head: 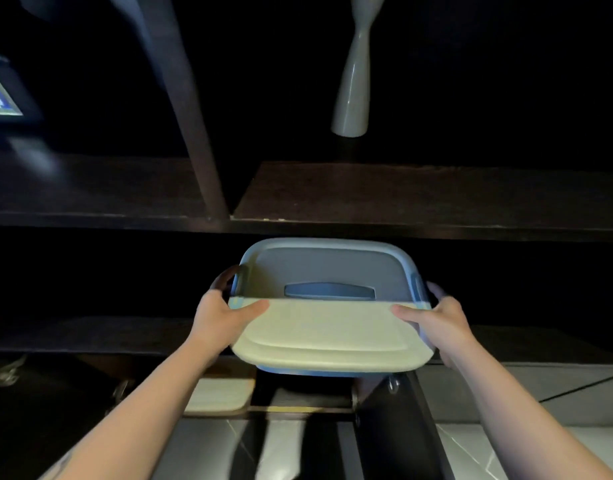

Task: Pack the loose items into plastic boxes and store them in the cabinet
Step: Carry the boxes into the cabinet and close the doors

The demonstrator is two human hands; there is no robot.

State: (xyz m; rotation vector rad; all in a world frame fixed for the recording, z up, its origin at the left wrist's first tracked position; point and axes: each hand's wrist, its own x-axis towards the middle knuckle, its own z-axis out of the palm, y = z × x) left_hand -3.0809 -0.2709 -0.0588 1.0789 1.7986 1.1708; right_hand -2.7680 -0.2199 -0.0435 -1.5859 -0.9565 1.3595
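dark cabinet shelves (419, 199) are filling my view, a pale vase (353, 81) standing on the upper one, and i'm holding the lidded plastic box (327, 327) level at the mouth of the lower shelf. my left hand (222, 317) and right hand (436, 323) are gripping its opposite sides, thumbs lying on the lid. it's looking stiff, light and smooth (possibly slippery), so i'm judging the side edges the safest hold; the lid is hiding whatever's inside.

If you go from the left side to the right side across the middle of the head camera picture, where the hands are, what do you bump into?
Left hand → plastic box, held between both hands with its lid on → right hand.
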